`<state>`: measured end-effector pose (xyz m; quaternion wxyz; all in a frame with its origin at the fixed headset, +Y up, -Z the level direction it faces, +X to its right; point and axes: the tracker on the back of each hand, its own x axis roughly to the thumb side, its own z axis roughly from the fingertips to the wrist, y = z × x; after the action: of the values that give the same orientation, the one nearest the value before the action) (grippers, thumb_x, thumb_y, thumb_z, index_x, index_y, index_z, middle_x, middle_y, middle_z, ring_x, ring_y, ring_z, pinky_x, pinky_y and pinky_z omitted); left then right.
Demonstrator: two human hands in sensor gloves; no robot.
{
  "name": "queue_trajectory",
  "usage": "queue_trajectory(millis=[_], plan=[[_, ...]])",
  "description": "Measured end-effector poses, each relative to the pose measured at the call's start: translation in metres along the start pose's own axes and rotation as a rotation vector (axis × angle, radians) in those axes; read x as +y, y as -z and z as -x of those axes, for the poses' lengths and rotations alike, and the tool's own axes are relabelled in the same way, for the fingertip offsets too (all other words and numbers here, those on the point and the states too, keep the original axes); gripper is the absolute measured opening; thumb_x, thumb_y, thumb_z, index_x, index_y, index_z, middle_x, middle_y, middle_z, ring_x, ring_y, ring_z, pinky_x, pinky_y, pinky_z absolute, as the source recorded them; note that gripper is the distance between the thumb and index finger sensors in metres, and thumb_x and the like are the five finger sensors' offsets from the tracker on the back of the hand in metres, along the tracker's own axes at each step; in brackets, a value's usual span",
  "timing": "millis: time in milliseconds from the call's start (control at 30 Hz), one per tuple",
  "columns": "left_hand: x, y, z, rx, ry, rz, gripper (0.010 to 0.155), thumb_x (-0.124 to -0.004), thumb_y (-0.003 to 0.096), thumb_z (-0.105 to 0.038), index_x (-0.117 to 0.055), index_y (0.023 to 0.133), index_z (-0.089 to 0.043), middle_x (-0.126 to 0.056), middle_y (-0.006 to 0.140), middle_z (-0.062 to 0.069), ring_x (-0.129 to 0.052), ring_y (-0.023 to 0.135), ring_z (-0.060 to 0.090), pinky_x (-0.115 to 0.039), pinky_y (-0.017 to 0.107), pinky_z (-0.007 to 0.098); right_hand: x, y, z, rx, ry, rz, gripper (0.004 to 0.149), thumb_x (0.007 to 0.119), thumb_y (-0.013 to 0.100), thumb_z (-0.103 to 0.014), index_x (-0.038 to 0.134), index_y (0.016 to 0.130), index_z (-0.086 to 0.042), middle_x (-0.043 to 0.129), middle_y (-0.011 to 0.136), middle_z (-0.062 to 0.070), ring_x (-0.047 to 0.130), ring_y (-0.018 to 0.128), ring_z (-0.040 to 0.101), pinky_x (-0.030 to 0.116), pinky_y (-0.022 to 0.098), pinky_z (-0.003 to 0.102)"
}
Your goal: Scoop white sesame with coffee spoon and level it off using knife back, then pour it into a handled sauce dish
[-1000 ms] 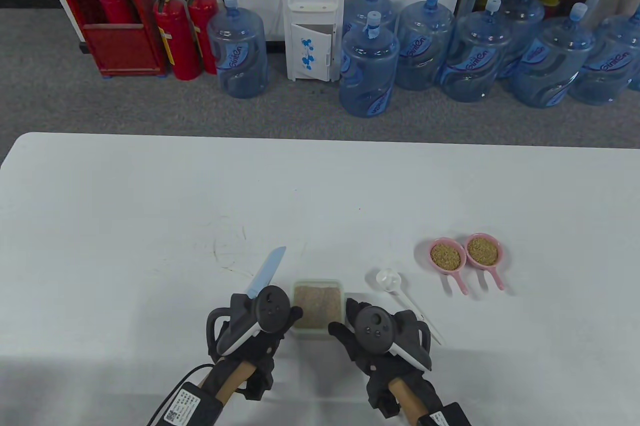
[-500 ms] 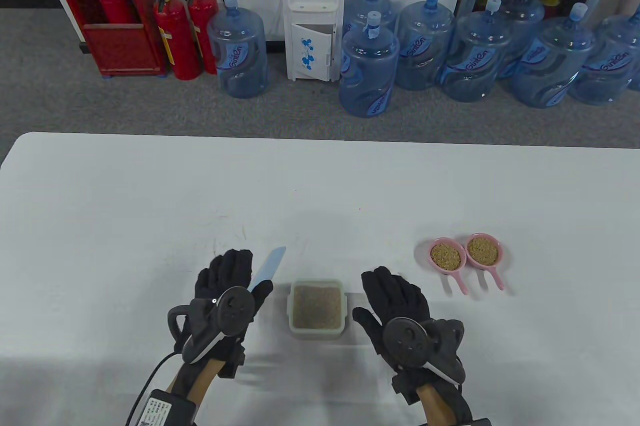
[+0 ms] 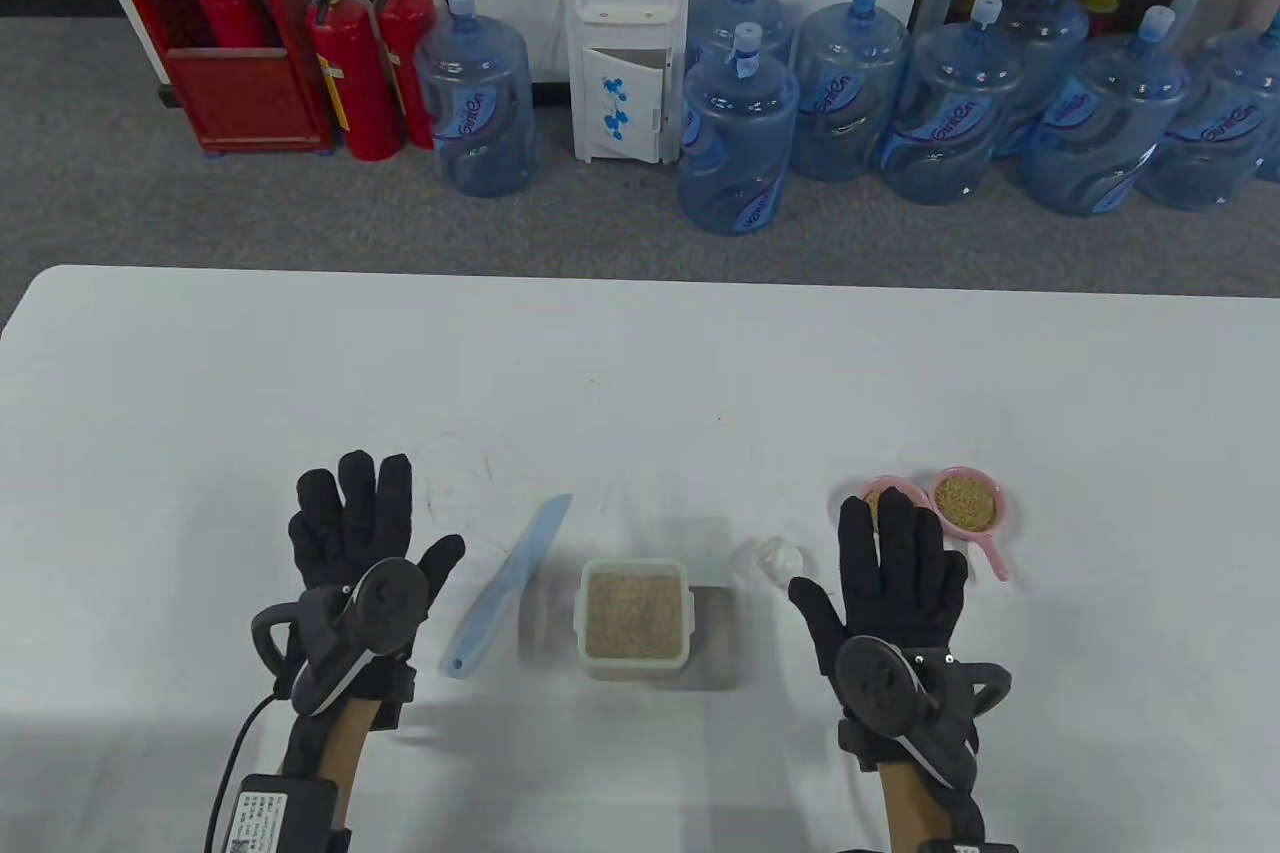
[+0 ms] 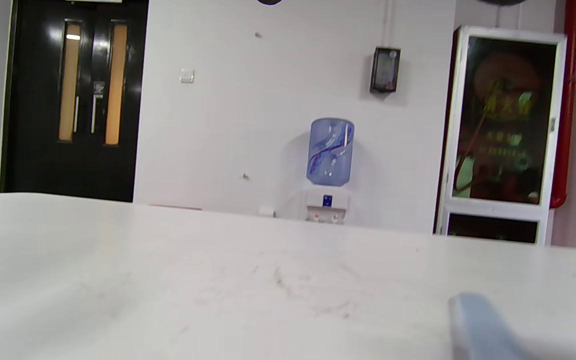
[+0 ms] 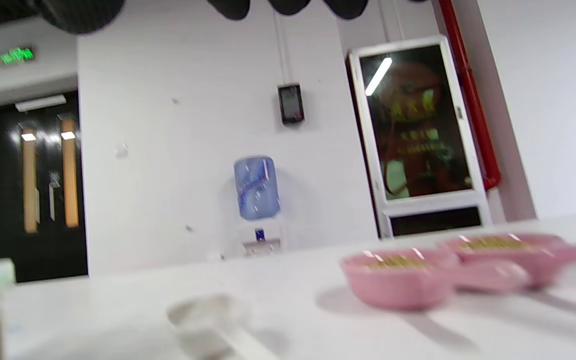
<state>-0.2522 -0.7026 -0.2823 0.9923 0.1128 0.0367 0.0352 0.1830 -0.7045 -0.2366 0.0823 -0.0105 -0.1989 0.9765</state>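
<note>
Black-gloved left hand (image 3: 355,533) and right hand (image 3: 895,558) lie flat, fingers spread, flanking square sesame tub (image 3: 634,615)

This looks like an office or institutional utility space. A white water dispenser (image 3: 626,23) stands against the wall, with spare water jugs (image 3: 475,93) crowded on grey carpet (image 3: 120,193) at both its sides. Left of the dispenser are two fire extinguishers (image 3: 355,73) and a red extinguisher cabinet (image 3: 205,28). The right wrist view shows a green exit sign (image 5: 17,54) over dark double doors (image 5: 30,185).
</note>
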Motion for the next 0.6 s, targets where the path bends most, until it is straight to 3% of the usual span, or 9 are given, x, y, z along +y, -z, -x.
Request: queue_trajectory(millis=[600], plan=[[-0.0098,0.0051,0.0058,0.030,0.017,0.064,0.084,-0.054,0.0492,-0.067,-0.026,0.118,-0.030,-0.022,0.126,0.010,-0.021,0.113,0.051,-0.038,0.082,0.064,0.0034,0.0053,0.0023,0.013,0.020,-0.054,0.082,0.050,0.057,-0.067,0.023,0.122,-0.026,0.013,0.126,0.014,0.021,0.114,0.042,0.028,0.078,0.066]])
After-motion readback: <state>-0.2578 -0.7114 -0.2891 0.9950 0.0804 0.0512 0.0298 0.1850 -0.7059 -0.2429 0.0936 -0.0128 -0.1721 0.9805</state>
